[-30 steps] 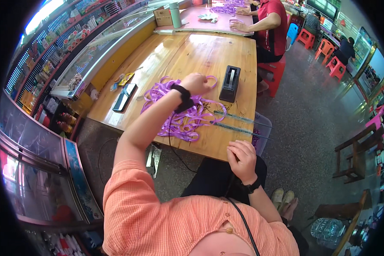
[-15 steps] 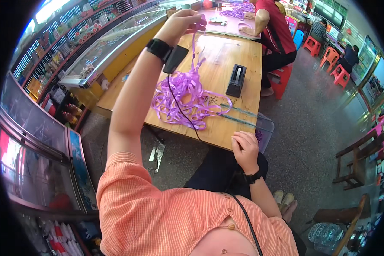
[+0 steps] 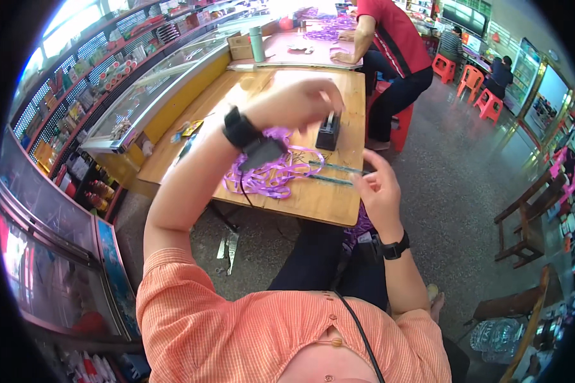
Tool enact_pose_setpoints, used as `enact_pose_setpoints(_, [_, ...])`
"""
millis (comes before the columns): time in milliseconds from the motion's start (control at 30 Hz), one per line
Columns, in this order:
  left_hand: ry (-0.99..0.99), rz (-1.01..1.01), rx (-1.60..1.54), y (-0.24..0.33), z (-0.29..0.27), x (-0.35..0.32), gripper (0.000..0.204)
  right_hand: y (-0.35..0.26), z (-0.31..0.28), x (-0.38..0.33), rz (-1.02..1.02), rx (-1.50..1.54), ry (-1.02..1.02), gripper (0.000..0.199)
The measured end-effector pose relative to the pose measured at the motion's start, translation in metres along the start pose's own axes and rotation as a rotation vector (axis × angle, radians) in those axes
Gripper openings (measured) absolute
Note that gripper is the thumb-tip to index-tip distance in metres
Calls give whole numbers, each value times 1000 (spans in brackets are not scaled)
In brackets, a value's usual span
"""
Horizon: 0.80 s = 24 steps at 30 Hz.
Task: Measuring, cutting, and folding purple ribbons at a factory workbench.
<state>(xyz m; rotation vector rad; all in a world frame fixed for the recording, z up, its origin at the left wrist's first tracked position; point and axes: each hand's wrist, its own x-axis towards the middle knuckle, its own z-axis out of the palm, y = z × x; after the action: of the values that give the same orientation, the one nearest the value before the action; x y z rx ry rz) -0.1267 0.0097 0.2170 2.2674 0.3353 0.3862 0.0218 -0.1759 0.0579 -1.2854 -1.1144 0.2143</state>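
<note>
Loosely, the purple ribbon (image 3: pixel 262 184) is heaped near the table's (image 3: pixel 326 207) near edge. The left hand (image 3: pixel 306 105), higher moments ago, is now lowered, partly hiding the black dispenser (image 3: pixel 327 138); whether anything is pinched cannot be told. The right hand (image 3: pixel 380 191), now raised, is held thumb apart by the right edge, floor (image 3: pixel 441 198) beyond; handling is seemingly shifted rightward.

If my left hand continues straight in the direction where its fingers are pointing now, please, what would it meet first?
Probably the black tape dispenser, just beneath the fingertips of the left hand; the remaining gap is unclear from this view.
</note>
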Motion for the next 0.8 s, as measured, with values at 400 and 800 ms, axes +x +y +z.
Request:
enact_pose_setpoints(400, [-318, -89, -253, -8, 78, -11, 25, -5, -71, 17, 30, -115, 109, 23])
enact_pose_setpoints(800, [-348, -149, -342, -55, 140, 36, 24, 49, -93, 2, 36, -320, -205, 73])
